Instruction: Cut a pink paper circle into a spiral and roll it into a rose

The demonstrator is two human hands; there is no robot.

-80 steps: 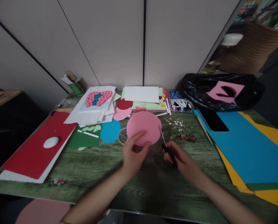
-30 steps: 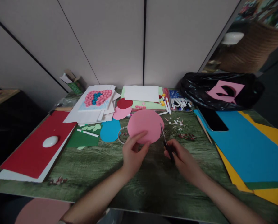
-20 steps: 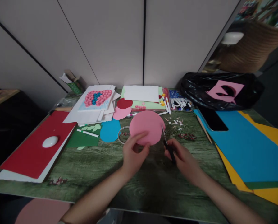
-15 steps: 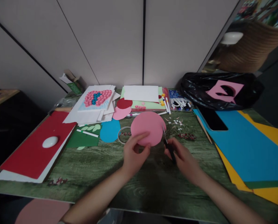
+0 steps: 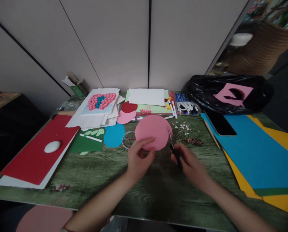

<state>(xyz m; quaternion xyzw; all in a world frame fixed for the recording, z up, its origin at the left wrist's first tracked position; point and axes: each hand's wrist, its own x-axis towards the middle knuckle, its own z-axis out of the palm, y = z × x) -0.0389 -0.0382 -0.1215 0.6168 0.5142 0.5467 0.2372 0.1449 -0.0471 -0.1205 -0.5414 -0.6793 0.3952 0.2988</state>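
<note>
At mid-frame, the pink paper disc [image 5: 151, 129] is held over the tabletop [image 5: 105, 177]; left hand [image 5: 139, 159] has fingers pinching its lower edge. Right hand [image 5: 188, 161] has fingers wrapped round the scissors [image 5: 176, 156], blades at the disc's right edge. Change: disc and scissors slightly farther right. Judgement: edge-trimming continues.

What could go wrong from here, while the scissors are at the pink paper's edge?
The right hand has the scissors at the right edge of the pink paper; a slip might spoil the rounded outline. Only the left hand grips the paper, near its lower edge, so it could twist. Small loose scraps lie close by and might scatter.
</note>
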